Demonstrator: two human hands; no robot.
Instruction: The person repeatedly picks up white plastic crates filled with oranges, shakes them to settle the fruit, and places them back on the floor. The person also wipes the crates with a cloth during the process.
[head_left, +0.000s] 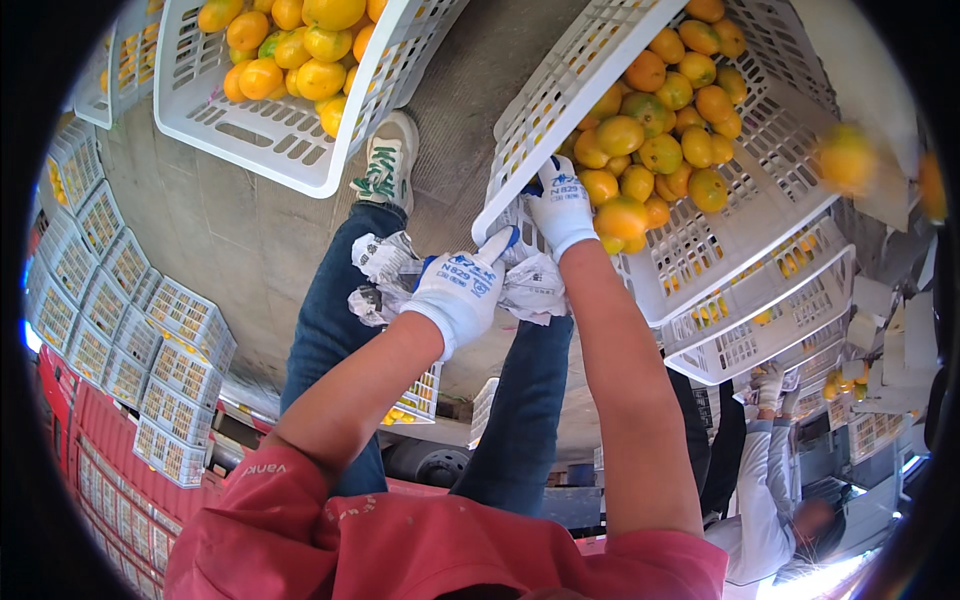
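My left hand (459, 289), in a white knit glove with blue-coated fingers, holds crumpled, thin white printed wrappers (534, 289). More of the wrapping bunches out on its left side, and one finger points toward the corner of a white plastic crate (495, 214). My right hand (562, 204), gloved the same way, is at that crate's rim, beside a heap of orange and yellow-green citrus fruits (660, 127). Its fingertips are partly hidden, so whether it grips the rim or a fruit is unclear.
Another white crate (255, 154) of citrus stands at the upper left, near my shoe (388, 161). Stacked filled crates (180, 367) line the left by a red vehicle (112, 480). At right, a blurred fruit (847, 160) hangs near more crates (757, 330); a gloved person (757, 487) works beyond.
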